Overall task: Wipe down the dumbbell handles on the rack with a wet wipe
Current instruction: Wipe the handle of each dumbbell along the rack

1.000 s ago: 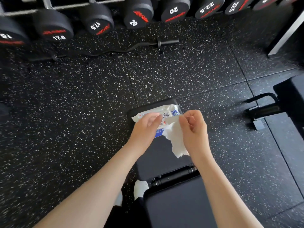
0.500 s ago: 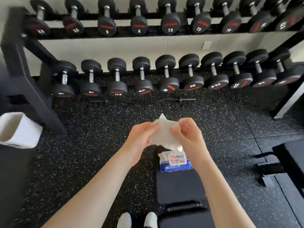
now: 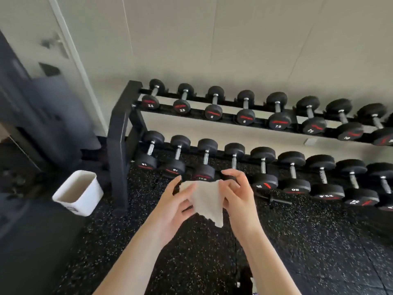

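A white wet wipe (image 3: pixel 205 201) is stretched between my two hands at chest height in front of the rack. My left hand (image 3: pixel 176 204) pinches its left edge and my right hand (image 3: pixel 236 193) holds its right edge; a corner hangs down. Behind them stands a black two-tier dumbbell rack (image 3: pixel 119 133) with several black dumbbells on each tier. The chrome handles (image 3: pixel 205 156) point toward me. My hands are short of the lower tier and touch no dumbbell.
A white rectangular bin (image 3: pixel 79 192) stands on the speckled rubber floor (image 3: pixel 297 241) left of the rack's end post. Dark gym equipment (image 3: pixel 38 116) fills the left side. A curl bar (image 3: pixel 276 200) lies on the floor under the lower tier.
The view has swung up and left from the bench and wipe pack to the rack's left end. The wipe, pulled free of the pack, is now spread between both hands.
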Motion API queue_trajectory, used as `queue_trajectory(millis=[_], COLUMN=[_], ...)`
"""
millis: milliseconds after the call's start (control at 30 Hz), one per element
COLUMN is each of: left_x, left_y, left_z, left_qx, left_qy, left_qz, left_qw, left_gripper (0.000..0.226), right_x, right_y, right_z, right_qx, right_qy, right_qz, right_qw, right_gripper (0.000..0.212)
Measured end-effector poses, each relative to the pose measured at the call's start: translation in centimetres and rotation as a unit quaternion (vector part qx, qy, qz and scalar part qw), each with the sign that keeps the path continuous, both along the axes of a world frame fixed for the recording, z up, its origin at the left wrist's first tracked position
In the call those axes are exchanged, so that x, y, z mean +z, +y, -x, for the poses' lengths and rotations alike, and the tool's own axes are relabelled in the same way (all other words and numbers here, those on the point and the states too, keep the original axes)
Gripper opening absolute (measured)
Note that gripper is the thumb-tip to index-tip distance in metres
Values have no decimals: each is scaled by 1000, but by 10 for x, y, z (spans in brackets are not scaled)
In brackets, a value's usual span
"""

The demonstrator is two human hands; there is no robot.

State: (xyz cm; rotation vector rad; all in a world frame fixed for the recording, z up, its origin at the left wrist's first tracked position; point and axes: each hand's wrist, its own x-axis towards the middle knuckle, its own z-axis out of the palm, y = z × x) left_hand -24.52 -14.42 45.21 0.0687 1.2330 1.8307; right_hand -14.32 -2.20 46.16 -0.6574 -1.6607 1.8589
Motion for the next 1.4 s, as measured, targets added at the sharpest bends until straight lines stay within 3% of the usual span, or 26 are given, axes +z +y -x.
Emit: queue_trajectory(millis=[100, 233, 400, 533, 733, 900, 1033, 1100, 1167, 1267, 1400], left_x=[1, 10, 21, 26, 23, 16, 13, 13, 13, 15, 4], left_y=[-29, -56, -71, -69, -36, 10, 46, 61, 72, 87, 106], left_z=[46, 115, 178, 219, 287, 354, 411, 438, 463, 494, 541], left_qx=[10, 21, 16, 31, 57, 67, 58, 38, 23, 23, 63], left_qy=[-15, -7, 133, 288, 435, 456, 471, 445, 372, 287, 225], left_qz=[6, 12, 54, 126, 217, 275, 297, 278, 250, 209, 174], left_qw=[1000, 1000, 990, 949, 872, 844, 829, 850, 894, 934, 957], left_gripper=[84, 52, 34, 30, 26, 17, 8, 8, 10, 10, 11], right_x=[9, 18, 21, 21, 8, -1, 2, 3, 1, -4, -17], right_y=[-27, -48, -51, -43, -9, 43, 85, 102, 116, 127, 136], right_z=[58, 119, 172, 213, 287, 360, 414, 438, 459, 491, 544], right_qx=[19, 33, 29, 62, 63, 65, 79, 107, 142, 149, 138], right_qy=[-5, -10, -68, -89, -150, -163, -149, -129, -104, -85, -65], right_qz=[-41, -49, -94, -106, -205, -257, -243, -193, -114, -49, 16], right_qw=[999, 998, 993, 988, 965, 950, 955, 967, 978, 984, 988], right_gripper=[16, 19, 19, 25, 28, 27, 25, 16, 5, 28, 18])
